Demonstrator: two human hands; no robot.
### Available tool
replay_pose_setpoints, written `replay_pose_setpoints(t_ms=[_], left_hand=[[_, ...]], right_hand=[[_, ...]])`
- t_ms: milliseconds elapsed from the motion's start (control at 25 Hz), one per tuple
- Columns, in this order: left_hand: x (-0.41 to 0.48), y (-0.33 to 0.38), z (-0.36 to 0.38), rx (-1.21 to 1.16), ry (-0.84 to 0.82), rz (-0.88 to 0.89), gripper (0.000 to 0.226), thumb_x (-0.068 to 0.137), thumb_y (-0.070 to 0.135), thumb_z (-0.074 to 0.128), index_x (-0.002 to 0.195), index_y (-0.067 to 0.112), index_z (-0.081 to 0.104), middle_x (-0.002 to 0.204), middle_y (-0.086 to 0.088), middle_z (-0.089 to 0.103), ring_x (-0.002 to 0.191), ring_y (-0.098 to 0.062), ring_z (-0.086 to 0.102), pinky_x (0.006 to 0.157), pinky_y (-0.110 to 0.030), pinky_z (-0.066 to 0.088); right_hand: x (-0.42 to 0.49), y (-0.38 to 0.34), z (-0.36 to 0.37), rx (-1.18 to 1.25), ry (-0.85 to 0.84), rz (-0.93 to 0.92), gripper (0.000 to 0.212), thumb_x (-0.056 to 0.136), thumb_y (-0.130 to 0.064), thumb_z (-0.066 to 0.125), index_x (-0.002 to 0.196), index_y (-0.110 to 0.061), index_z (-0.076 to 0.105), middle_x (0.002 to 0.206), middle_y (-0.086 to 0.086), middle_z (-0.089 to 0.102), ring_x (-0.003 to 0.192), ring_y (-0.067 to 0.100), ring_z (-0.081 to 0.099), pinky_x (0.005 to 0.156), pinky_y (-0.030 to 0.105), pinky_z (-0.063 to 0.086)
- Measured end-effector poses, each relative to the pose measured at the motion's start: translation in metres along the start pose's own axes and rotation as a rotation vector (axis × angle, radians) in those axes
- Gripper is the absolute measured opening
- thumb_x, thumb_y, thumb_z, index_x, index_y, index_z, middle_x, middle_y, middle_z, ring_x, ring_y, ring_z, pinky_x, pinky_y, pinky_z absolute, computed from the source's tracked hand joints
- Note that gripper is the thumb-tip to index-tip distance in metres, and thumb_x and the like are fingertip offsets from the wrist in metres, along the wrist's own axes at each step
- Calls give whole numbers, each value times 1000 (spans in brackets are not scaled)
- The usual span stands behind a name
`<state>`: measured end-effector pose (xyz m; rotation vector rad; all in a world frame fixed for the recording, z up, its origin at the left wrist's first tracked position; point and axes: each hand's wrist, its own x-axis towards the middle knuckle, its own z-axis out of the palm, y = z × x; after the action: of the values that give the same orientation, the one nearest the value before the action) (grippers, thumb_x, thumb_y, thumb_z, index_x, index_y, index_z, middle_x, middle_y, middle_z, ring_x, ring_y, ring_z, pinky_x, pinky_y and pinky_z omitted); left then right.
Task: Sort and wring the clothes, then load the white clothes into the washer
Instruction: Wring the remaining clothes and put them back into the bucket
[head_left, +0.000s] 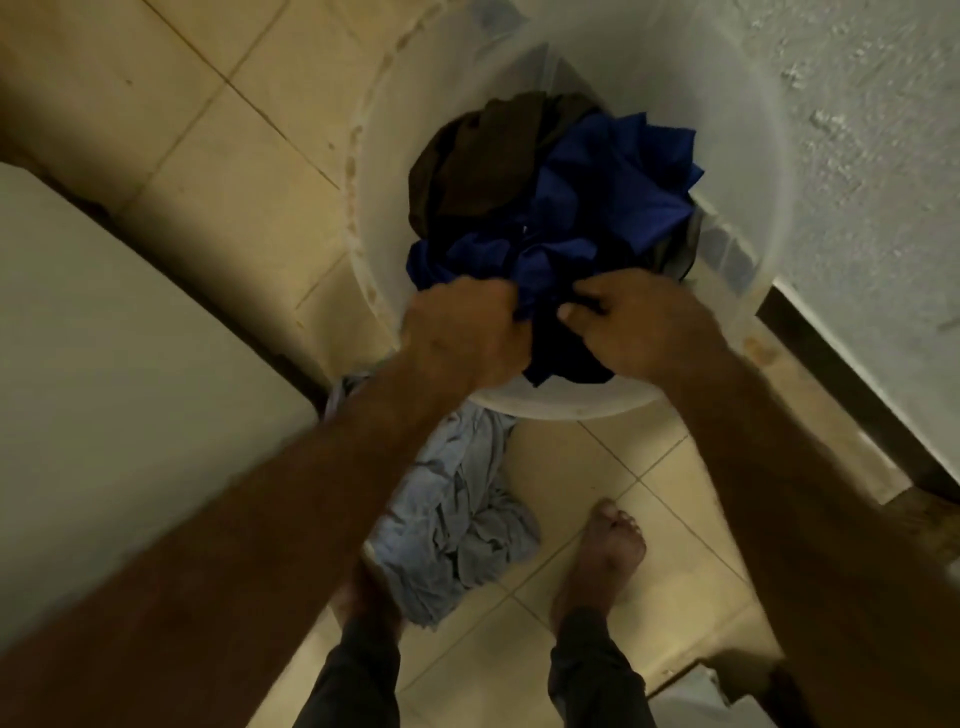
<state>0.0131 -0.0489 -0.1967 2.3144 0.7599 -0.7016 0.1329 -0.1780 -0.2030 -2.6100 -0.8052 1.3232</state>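
Note:
A clear plastic bucket (737, 171) stands on the tiled floor, holding a pile of clothes: a bright blue garment (613, 187), a dark brown one (483, 156) behind it and a dark navy one (561, 353) at the near side. My left hand (462, 332) grips a bunch of the blue cloth at the bucket's near rim. My right hand (639, 322) pinches the dark navy cloth beside it. A crumpled light blue garment (457, 509) lies on the floor just below the bucket.
A white appliance top (104, 338) fills the left side. A rough white wall (857, 156) and a dark threshold strip (852, 400) run along the right. My bare feet (602, 556) stand on beige tiles beside the light blue garment.

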Motion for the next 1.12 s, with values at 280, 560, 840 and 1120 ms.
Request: replay_pose_setpoints(t_ms=[280, 560, 840, 1120], left_hand=[[-79, -14, 29, -155, 691, 274, 12, 94, 17, 62, 92, 10, 71, 84, -5, 64, 79, -25, 56, 74, -42, 44], [-107, 0, 87, -183, 741, 264, 7, 88, 15, 67, 88, 11, 73, 87, -6, 67, 85, -26, 59, 87, -42, 44], [-95, -56, 136, -398, 499, 36, 15, 97, 20, 51, 96, 14, 65, 92, -1, 63, 86, -19, 58, 75, -39, 49], [-127, -163, 226, -30, -27, -323, 79, 81, 58, 60, 147, 22, 37, 146, -15, 41, 129, -41, 44, 96, -58, 49]], right_hand=[[-108, -9, 69, 172, 730, -250, 22, 97, -20, 64, 76, -12, 64, 71, -2, 54, 62, 10, 44, 52, 32, 41], [-114, -16, 154, 375, 513, -207, 38, 90, -26, 47, 107, 1, 68, 105, 15, 69, 97, 28, 64, 86, 36, 53], [-71, -22, 207, 308, 436, -173, 33, 97, -36, 44, 87, -14, 66, 87, 3, 64, 80, 18, 57, 64, 31, 45], [-56, -6, 282, 175, -157, -107, 33, 96, -32, 57, 123, -15, 67, 124, 13, 63, 114, 32, 61, 94, 39, 53]])
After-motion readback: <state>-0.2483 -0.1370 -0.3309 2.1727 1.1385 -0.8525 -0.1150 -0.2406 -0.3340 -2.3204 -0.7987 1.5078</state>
